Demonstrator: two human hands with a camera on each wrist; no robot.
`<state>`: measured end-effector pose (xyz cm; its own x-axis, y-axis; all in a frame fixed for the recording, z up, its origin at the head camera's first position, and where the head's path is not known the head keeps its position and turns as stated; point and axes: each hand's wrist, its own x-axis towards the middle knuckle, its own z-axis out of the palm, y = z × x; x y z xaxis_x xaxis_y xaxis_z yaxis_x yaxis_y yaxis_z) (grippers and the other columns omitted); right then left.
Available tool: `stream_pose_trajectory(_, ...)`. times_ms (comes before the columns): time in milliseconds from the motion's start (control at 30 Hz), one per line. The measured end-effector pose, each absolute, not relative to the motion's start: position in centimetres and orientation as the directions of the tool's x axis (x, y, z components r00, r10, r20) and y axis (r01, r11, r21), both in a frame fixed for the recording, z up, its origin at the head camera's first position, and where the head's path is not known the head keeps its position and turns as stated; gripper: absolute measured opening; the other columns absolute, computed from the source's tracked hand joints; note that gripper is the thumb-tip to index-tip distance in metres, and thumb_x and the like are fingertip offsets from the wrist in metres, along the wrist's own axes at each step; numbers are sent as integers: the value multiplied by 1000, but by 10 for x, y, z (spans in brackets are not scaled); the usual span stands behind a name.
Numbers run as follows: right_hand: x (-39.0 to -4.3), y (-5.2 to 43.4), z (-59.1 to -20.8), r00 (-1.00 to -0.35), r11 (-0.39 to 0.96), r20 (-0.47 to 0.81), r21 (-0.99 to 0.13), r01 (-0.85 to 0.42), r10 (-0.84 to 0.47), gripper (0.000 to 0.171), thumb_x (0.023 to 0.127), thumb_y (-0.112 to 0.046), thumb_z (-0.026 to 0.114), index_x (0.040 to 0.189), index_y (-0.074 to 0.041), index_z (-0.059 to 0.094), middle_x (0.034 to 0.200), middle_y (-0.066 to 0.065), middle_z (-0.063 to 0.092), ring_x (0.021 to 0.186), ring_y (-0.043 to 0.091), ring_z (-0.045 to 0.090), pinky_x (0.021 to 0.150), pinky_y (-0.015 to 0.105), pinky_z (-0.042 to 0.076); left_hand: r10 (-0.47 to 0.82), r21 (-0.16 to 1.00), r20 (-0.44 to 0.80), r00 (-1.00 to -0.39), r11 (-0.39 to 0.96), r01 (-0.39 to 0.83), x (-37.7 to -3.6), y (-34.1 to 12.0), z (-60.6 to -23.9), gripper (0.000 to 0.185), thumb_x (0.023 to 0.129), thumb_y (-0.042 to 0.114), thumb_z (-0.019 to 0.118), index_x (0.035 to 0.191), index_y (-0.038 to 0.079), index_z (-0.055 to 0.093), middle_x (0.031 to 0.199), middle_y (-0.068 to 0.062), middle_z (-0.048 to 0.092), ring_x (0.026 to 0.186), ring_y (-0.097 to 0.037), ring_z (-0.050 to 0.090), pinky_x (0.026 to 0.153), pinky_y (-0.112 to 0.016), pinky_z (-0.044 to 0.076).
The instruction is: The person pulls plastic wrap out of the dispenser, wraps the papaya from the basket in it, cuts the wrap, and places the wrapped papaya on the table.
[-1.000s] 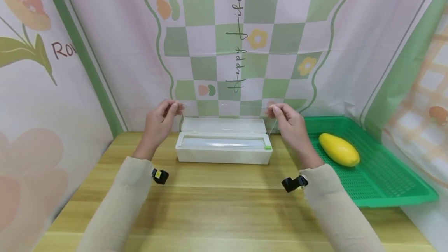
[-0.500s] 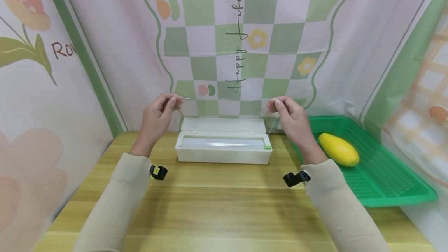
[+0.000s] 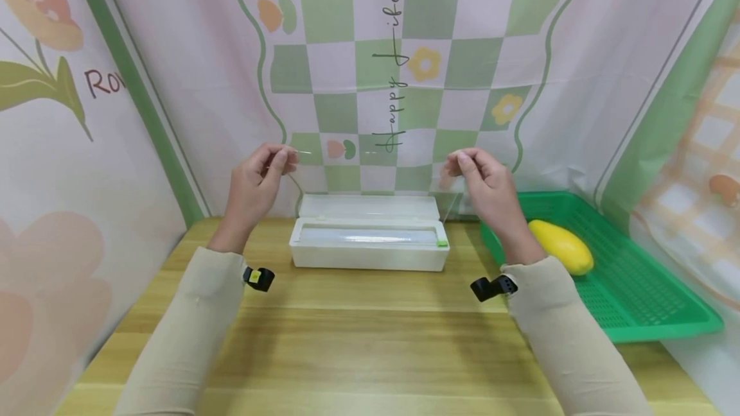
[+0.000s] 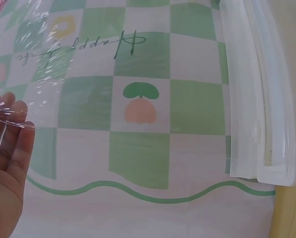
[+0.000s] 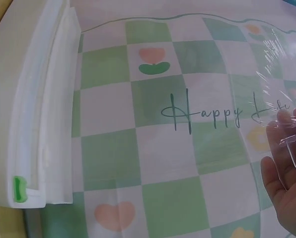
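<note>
A clear plastic cling-film sheet (image 3: pixel 376 175), rising from the long white dispenser box (image 3: pixel 370 244) near the table's far edge, is pinched taut by left hand (image 3: pixel 254 188) and right hand (image 3: pixel 485 188).

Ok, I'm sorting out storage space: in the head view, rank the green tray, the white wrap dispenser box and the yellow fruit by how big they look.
1. Green tray, largest, though it sits nearer the camera at its front edge.
2. White wrap dispenser box.
3. Yellow fruit, clearly smallest, partly hidden behind the right hand.
</note>
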<state>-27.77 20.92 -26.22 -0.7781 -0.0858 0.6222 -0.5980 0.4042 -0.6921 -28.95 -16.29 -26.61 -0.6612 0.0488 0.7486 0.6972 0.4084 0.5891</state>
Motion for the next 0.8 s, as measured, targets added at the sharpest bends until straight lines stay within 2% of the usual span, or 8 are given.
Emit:
stream_pose_trajectory(200,-277,208,-254,-759,379,645,-684,-624,-85,34,108,-27,46,119,-1,64,109,12,67,99,21,63,90,25,49,41,586,755,-654,404,702,-287,-164,-260,24,106,18,52,113,1,68,101,-10,71,90,-19,68,81,-23,56)
stream_pose_trajectory(600,-276,209,-242,-729,386,681,-655,-650,-73,31,108,-27,46,117,-4,65,107,9,67,98,17,62,90,24,49,52,565,767,-640,419,711,-281,-164,-246,28,107,22,50,112,0,67,100,-8,71,88,-15,67,81,-23,55)
stream_pose_trajectory(800,-275,207,-237,-716,366,694,-649,-667,-73,31,108,-27,46,117,-5,66,107,10,67,97,18,63,91,29,50,48,563,773,-633,409,718,-279,-164,-241,27,107,20,50,112,-1,67,101,-8,71,89,-13,67,83,-23,55)
